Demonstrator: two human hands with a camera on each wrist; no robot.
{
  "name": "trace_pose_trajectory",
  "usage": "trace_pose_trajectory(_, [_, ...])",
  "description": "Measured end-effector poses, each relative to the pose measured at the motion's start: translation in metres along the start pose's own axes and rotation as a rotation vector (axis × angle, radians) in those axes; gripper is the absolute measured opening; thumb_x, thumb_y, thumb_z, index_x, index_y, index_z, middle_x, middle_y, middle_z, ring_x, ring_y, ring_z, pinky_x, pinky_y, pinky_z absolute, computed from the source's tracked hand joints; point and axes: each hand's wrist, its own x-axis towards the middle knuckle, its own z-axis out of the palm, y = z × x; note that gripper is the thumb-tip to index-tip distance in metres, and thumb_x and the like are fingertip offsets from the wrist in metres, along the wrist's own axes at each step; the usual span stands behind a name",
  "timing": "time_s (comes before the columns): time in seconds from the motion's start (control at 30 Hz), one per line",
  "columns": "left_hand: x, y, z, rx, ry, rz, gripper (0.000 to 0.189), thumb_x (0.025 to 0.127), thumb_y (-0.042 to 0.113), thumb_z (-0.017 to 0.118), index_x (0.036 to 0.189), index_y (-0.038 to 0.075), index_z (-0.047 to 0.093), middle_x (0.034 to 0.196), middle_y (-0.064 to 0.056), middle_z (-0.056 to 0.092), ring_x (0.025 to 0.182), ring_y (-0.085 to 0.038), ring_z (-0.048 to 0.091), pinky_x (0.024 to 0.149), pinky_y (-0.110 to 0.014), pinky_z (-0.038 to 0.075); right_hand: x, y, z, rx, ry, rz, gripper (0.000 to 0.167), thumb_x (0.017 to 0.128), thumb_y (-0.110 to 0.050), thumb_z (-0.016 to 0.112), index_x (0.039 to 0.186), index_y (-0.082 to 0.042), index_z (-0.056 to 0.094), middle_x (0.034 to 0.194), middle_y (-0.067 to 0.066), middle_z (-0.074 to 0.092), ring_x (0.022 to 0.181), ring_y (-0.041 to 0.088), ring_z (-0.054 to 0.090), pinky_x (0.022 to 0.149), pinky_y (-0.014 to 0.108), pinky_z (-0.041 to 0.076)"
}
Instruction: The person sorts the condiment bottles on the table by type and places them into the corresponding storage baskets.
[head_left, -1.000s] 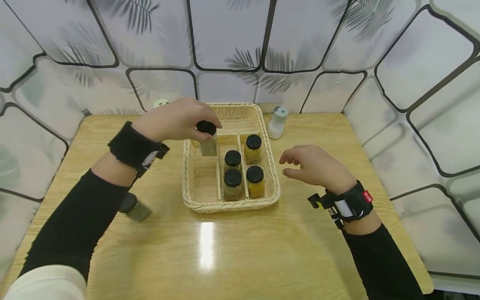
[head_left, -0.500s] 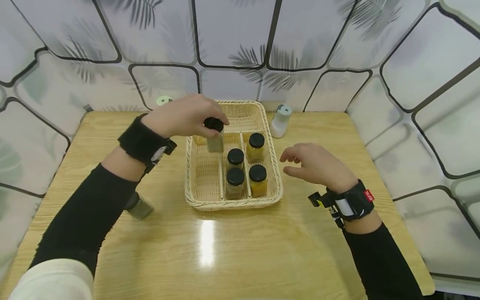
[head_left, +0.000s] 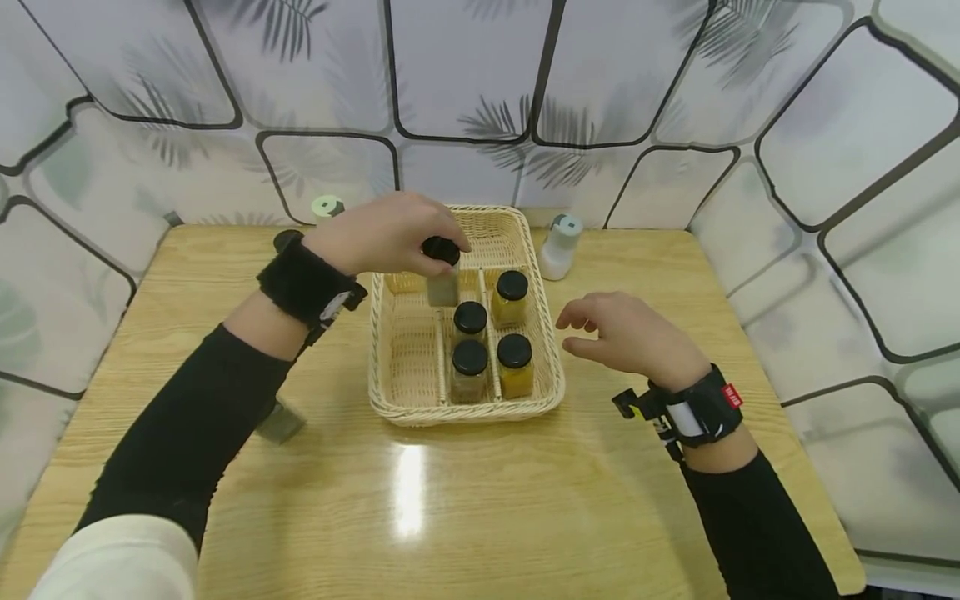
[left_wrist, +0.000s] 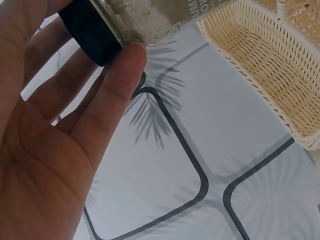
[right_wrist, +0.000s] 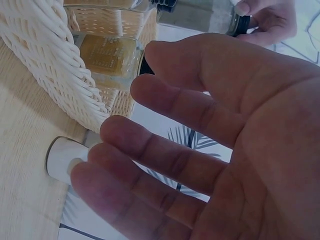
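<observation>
One basket holds four jars, the left hand one jar.

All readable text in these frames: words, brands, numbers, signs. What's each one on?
"UM", followed by more letters: label of the held jar in the left hand; rest unclear.
"OV": next line on that label, cut off by the picture edge; the smaller print below is too small to read.
Yellow jar: small print, too blurred to read.
Red tag on the right wrist strap: white lettering, too small to read.
Nothing else legible.
</observation>
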Motion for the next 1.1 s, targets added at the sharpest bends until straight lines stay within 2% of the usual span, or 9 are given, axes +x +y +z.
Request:
trace_pose_trajectory(0.13, [0.009,-0.001,0.005,0.000,0.006,0.021,0.031,0.090,0.017,0.072,0.121,0.012,0.072,0.117,-0.003,0.071,0.104,-0.019,0.064,0.091,-0.037,0.051,-0.002,0.003,0.001,0.000,0.006,0.006,0.022,0.092,-0.023,0.071,0.111,-0.013,0.072,0.108,0.006,0.072,0.098,0.028,0.066,0.085,0.044,0.054])
trace_pose_trajectory(0.37, [0.025,-0.003,0.015,-0.007,-0.026,0.053,0.030,0.090,0.018,0.073,0.119,0.011,0.073,0.116,-0.003,0.072,0.107,-0.020,0.064,0.094,-0.036,0.050,-0.007,0.006,0.003,0.011,0.000,0.021,0.022,0.092,-0.024,0.071,0.111,-0.012,0.072,0.108,0.007,0.072,0.097,0.026,0.066,0.085,0.043,0.055])
trace_pose_trajectory(0.53, [0.030,-0.003,0.018,-0.013,-0.025,0.059,0.029,0.089,0.016,0.074,0.117,0.011,0.073,0.113,-0.003,0.072,0.102,-0.021,0.065,0.089,-0.037,0.052,-0.010,0.009,0.005,0.020,0.002,0.034,0.023,0.092,-0.025,0.071,0.112,-0.013,0.071,0.110,0.006,0.071,0.097,0.026,0.065,0.085,0.043,0.055])
trace_pose_trajectory(0.9, [0.040,-0.002,0.025,-0.019,-0.050,0.059,0.028,0.090,0.017,0.073,0.118,0.012,0.073,0.114,-0.004,0.071,0.102,-0.022,0.064,0.090,-0.038,0.052,-0.019,0.015,0.009,0.032,0.001,0.065,0.024,0.092,-0.026,0.071,0.113,-0.014,0.071,0.110,0.006,0.071,0.099,0.026,0.065,0.086,0.043,0.054])
trace_pose_trajectory(1.1, [0.041,-0.002,0.025,-0.027,-0.063,0.037,0.031,0.090,0.016,0.074,0.119,0.010,0.073,0.114,-0.006,0.071,0.102,-0.023,0.064,0.087,-0.038,0.052,-0.023,0.018,0.009,0.038,0.006,0.070,0.024,0.092,-0.024,0.071,0.113,-0.013,0.071,0.110,0.006,0.071,0.099,0.027,0.065,0.086,0.043,0.054])
